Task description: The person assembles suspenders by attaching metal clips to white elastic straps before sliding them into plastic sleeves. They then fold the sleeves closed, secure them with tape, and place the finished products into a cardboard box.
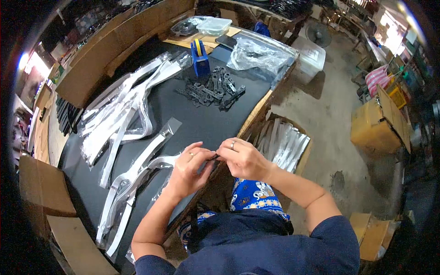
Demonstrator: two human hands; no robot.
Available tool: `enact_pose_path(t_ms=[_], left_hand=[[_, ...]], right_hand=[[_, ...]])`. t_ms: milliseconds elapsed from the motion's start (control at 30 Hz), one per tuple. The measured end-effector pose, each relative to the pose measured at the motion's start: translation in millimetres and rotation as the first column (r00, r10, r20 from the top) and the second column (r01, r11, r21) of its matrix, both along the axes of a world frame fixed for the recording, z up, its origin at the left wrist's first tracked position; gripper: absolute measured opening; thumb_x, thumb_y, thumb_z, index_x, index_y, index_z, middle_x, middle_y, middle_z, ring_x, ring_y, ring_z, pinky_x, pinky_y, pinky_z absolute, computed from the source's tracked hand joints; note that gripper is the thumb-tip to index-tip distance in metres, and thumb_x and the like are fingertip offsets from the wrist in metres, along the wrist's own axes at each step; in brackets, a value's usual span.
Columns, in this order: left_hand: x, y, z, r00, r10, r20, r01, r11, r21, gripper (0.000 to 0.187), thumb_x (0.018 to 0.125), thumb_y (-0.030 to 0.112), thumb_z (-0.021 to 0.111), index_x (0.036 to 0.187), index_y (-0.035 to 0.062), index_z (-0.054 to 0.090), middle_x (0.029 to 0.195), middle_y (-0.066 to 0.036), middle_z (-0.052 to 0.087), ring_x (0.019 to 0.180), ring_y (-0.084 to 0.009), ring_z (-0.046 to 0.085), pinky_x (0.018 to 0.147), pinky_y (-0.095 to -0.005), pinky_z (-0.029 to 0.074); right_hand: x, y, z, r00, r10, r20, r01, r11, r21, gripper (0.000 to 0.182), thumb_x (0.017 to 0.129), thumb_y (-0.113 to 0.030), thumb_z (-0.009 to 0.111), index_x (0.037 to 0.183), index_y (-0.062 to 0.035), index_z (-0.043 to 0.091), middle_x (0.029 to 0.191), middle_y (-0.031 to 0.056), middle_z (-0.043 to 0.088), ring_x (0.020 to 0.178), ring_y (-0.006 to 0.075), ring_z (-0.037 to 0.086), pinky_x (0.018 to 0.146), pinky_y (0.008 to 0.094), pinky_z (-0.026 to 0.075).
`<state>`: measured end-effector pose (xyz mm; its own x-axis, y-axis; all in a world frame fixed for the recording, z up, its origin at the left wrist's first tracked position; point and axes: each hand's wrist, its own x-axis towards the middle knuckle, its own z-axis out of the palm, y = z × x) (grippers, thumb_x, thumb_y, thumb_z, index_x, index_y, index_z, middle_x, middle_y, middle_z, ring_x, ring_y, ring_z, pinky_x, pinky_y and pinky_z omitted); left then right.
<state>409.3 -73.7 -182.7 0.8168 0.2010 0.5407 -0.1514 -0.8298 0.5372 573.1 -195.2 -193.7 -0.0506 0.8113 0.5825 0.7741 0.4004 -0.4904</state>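
Left hand [188, 169] and right hand [243, 158] pinch shut on a small black plastic clip [213, 157] at the counter [206, 123] edge, six o'clock from the clip pile [211, 89] (light, stiff; hold by its ends)

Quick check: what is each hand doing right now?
Left hand: fingers pinched on a small dark part.
Right hand: pinched on the same part, from the other side.

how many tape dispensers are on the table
1: a blue tape dispenser stands at the far end of the black table, just behind the pile of black parts. Others may be hidden under the plastic bags.
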Motion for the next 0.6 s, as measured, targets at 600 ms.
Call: enact_pose_path(t_ms=[600], left_hand=[[-2, -4, 2, 0.991, 0.121, 0.065, -0.12, 0.993, -0.006, 0.024, 0.076, -0.001, 0.068, 0.099, 0.0022, 0.062, 0.091, -0.012, 0.066, 0.085, -0.0284, 0.064, 0.099, -0.0438, 0.044]], right_hand=[[2, -2, 12, 0.945, -0.127, -0.303, 0.168, 0.979, 0.115, 0.018, 0.072, 0.002, 0.073, 0.089, -0.0033, 0.069, 0.085, 0.0129, 0.068, 0.083, 0.0279, 0.067, 0.076, 0.0336, 0.053]])
